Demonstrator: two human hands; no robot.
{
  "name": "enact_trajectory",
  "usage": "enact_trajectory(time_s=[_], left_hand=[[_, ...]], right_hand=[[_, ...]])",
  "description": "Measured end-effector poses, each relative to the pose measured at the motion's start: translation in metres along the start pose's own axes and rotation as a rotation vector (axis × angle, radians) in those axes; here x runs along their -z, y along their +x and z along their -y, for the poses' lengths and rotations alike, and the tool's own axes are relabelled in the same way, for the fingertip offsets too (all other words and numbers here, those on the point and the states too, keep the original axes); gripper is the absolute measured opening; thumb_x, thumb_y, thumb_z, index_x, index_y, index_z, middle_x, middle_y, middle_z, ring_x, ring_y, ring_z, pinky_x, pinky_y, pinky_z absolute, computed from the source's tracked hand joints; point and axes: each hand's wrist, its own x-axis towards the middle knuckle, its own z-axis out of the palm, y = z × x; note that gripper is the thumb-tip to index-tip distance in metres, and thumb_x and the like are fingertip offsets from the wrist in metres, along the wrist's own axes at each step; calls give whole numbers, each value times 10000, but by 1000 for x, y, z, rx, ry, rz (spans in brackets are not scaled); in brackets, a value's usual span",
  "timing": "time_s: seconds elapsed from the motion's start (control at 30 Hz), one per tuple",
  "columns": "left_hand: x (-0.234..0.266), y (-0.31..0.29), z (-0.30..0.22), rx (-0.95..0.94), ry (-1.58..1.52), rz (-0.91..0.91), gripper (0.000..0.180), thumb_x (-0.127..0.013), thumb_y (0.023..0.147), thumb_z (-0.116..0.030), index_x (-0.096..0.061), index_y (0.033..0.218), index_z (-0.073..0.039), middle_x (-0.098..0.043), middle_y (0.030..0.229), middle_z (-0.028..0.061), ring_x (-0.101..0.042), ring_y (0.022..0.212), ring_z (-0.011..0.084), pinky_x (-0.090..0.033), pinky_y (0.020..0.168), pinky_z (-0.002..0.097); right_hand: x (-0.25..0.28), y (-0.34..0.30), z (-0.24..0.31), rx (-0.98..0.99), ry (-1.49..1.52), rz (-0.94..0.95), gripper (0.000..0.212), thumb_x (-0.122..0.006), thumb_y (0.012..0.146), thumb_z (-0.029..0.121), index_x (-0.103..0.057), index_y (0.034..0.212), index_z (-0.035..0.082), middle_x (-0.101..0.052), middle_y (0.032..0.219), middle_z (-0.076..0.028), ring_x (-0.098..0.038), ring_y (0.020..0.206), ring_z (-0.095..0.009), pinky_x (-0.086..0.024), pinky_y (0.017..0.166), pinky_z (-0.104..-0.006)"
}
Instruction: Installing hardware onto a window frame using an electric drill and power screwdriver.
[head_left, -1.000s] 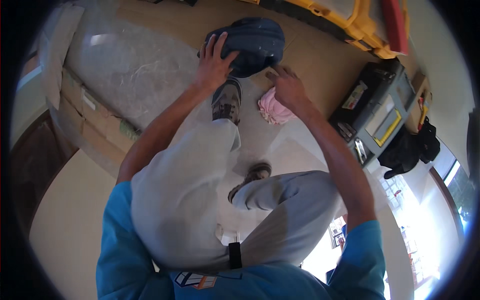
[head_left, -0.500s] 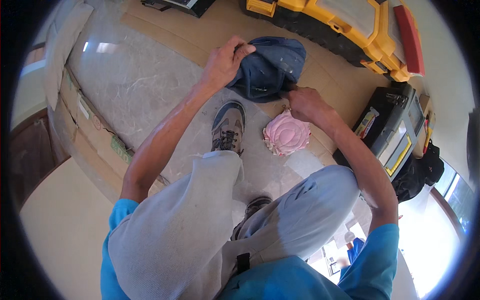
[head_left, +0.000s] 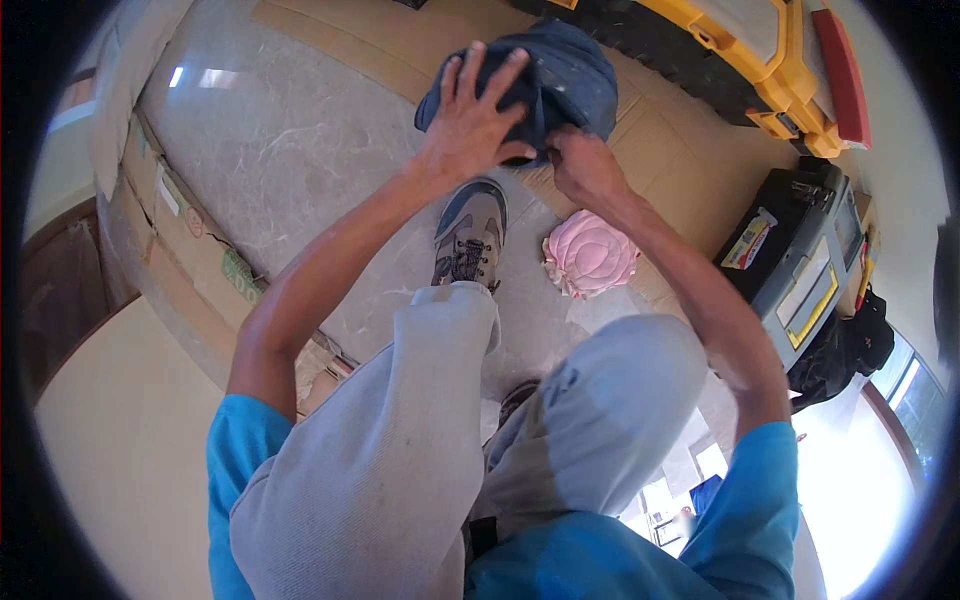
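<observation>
That cloth bundle (head_left: 578,72) looks navy, the round ruffled piece (head_left: 592,255) pink, the case (head_left: 765,72) yellow and black, the floor (head_left: 310,150) veined grey.

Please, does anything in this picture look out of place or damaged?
One thing, perhaps: the pink frilled fabric piece lies on the ground beside the shoe, an odd spot for something so decorative near a black toolbox. I see no spill or clear damage.

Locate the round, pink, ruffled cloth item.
In the head view, the pink cloth item lies right of the laced grey-brown shoe, just below the bare right hand.
</observation>
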Motion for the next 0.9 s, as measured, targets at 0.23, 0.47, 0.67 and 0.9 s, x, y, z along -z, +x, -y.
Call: enact_trajectory(time_s=[0.23,0.47,0.67,0.9], left_hand=[[-13,11,20,525,-52,163,468,-697,710,-281,-504,1077,-64,-423,1241,206,-485,1076,438,-462,792,515],[-10,6,17,445,-162,53,292,-599,795,-171,-510,1061,-87,-586,997,170,-587,881,392,-486,700,469],[7,-2,19,356,-200,4,273,-606,817,-226,-534,1034,-78,-599,1023,152,-599,909,368,-493,745,428],[38,-58,-13,831,-910,-601,264,-543,907,-171,-568,1061,42,-583,1089,138,-574,986,188,-479,850,318]], right_hand=[[-47,-60,31,-221,-364,201,385,-499,757,66,-570,1135,57,-508,1145,-148,-637,814,-296,-521,650,-398],[-57,-69,21,-174,-367,80,370,-493,773,79,-578,1132,48,-500,1247,-130,-634,791,-271,-527,644,-364],[-62,-70,27,-237,-313,103,451,-528,722,36,-562,1169,78,-478,1292,-119,-618,904,-291,-519,732,-383],[-59,-79,17,-264,54,-209,305,-546,787,79,-609,1082,35,-591,1130,-152,-640,835,-283,-520,669,-369]])
